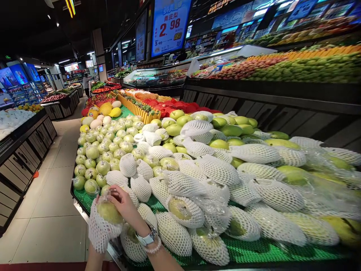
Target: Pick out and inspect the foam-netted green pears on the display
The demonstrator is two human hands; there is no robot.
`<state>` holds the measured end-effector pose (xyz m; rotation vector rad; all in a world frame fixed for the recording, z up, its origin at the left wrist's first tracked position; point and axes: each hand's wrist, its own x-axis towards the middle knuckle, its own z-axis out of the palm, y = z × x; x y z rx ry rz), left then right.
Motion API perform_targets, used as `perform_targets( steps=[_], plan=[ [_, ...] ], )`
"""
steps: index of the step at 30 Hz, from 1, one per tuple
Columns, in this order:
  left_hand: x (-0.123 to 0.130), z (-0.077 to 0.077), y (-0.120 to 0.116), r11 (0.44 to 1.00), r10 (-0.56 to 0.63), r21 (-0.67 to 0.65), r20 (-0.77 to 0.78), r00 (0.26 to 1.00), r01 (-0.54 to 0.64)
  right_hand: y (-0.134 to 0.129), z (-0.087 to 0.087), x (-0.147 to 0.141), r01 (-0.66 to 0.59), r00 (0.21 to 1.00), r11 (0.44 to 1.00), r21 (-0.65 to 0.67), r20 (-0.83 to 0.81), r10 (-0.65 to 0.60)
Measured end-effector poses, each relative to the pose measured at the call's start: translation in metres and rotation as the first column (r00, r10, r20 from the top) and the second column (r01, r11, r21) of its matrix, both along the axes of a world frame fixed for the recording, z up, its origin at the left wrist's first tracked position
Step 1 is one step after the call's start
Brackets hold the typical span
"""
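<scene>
A round green pear in clear plastic film sits partly inside a white foam net at the lower left. My left hand is closed around it from the left and below, mostly covered by the net. Over the top of the fruit, my right hand has its fingers bent and gathered at the plastic film; the exact fingertip contact is partly hidden. A watch and a beaded bracelet are on the right wrist. Close by lie several net-wrapped fruits.
The display stand has a green mat and holds film-wrapped round fruits, long green melons and red net bags. A price screen hangs above. Tiled aisle floor runs along the left, beside another stand.
</scene>
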<state>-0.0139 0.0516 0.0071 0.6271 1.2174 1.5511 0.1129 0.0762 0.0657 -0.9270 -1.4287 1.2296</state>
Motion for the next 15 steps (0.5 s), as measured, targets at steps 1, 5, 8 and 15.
perform_targets(
  steps=[1, 5, 8, 15],
  plan=[
    [-0.001, -0.003, -0.001, 1.000, 0.004, 0.016, 0.059, 0.998, -0.005, -0.003, -0.004, -0.001, 0.041, 0.999, 0.999, 0.016, -0.003, -0.041],
    [-0.011, -0.018, -0.009, 0.998, 0.001, 0.053, 0.258, 0.966, -0.015, -0.024, -0.020, -0.001, 0.347, 0.936, 0.893, 0.288, -0.055, -0.346],
    [-0.016, -0.020, -0.015, 0.994, 0.015, 0.100, 0.294, 0.956, -0.046, -0.041, -0.026, 0.001, 0.205, 0.964, 0.857, 0.473, 0.051, -0.259],
    [-0.001, 0.006, -0.003, 0.986, 0.112, 0.121, 0.042, 0.993, -0.117, -0.042, -0.024, 0.003, 0.074, 0.954, 0.975, 0.207, 0.271, -0.130]
  ],
)
